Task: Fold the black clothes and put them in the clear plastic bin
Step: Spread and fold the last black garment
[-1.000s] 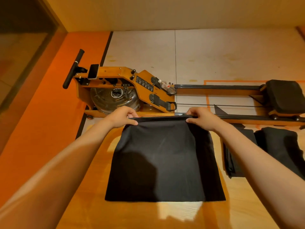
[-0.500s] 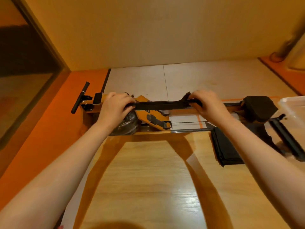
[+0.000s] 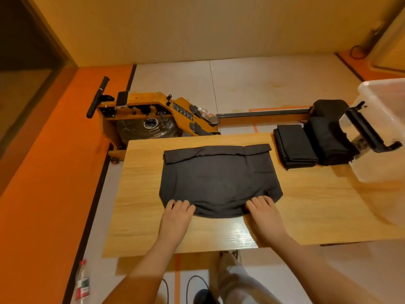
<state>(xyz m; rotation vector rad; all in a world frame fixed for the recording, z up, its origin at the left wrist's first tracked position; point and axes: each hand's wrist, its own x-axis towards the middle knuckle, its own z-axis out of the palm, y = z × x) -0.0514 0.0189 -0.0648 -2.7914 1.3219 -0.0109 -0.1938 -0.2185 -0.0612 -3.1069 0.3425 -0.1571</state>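
Left hand (image 3: 177, 213) and right hand (image 3: 263, 213) lay their fingers on the near hem of the matte black cloth (image 3: 219, 176). It lies spread on the wooden table (image 3: 140, 194), far edge turned over. Thumbs are hidden, so I cannot tell pinching from pressing. Further right sit a folded black stack (image 3: 294, 148) and the clear bin (image 3: 385, 163), cropped, contents unclear.

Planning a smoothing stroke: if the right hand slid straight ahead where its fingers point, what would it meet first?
The right hand touches the near edge of the black cloth; ahead lies flat fabric, then, it seems, the folded-over band at its far edge.
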